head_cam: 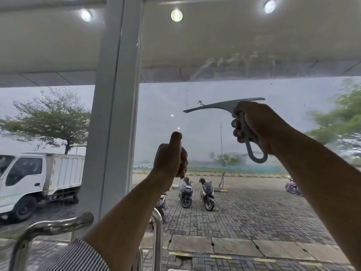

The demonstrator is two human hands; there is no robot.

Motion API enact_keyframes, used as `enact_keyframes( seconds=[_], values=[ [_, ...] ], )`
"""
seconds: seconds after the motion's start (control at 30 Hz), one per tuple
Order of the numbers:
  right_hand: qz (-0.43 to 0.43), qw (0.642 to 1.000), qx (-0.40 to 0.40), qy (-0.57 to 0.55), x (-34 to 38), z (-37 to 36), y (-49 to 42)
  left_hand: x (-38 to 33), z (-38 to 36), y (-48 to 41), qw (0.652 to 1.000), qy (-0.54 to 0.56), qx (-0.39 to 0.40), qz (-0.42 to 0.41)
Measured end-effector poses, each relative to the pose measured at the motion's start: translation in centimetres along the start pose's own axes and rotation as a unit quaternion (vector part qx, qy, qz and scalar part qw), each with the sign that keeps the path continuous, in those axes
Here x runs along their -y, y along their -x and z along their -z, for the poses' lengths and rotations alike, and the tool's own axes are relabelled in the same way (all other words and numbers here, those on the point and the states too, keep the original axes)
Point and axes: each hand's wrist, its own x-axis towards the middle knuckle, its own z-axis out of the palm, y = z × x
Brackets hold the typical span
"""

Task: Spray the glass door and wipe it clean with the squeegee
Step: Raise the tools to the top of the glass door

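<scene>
The glass door (244,85) fills the right of the head view, with wet streaks and droplets smeared across its upper part. My right hand (256,126) grips the handle of a grey-blue squeegee (220,106), whose blade is tilted, left end lower, against the glass at about head height. My left hand (170,157) is raised lower and to the left, closed around a small pale object with the thumb on top. It is likely the spray bottle, mostly hidden by the fingers.
A white door frame post (115,114) runs vertically left of the pane. Curved steel door handles (48,229) (158,231) stand at the bottom left. Outside are a white truck (29,182), parked scooters (195,192) and brick paving.
</scene>
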Motion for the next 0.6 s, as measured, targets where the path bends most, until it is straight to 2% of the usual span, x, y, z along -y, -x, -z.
enact_keyframes(
  seconds=[0.13, 0.2, 0.3, 0.43, 0.6],
  values=[
    [0.122, 0.983, -0.061, 0.125, 0.9, -2.9, -2.3, 0.1, 1.0, -0.8, 1.0, 0.01, -0.002, -0.01],
    [0.183, 0.957, -0.086, 0.209, 1.5, -3.9, -3.5, 0.1, 1.2, -1.1, 1.0, 0.017, 0.011, -0.009],
    [0.248, 0.911, -0.072, 0.323, 2.6, -6.0, -5.2, -0.2, 1.9, -1.9, 0.999, 0.019, 0.014, -0.026],
    [0.286, 0.846, -0.058, 0.445, 3.8, -8.8, -7.9, -0.4, 3.8, -2.9, 0.999, 0.021, 0.001, -0.035],
    [0.311, 0.817, -0.067, 0.48, 4.5, -12.2, -10.3, -0.4, 6.9, -3.9, 0.999, 0.002, -0.025, -0.043]
  ],
)
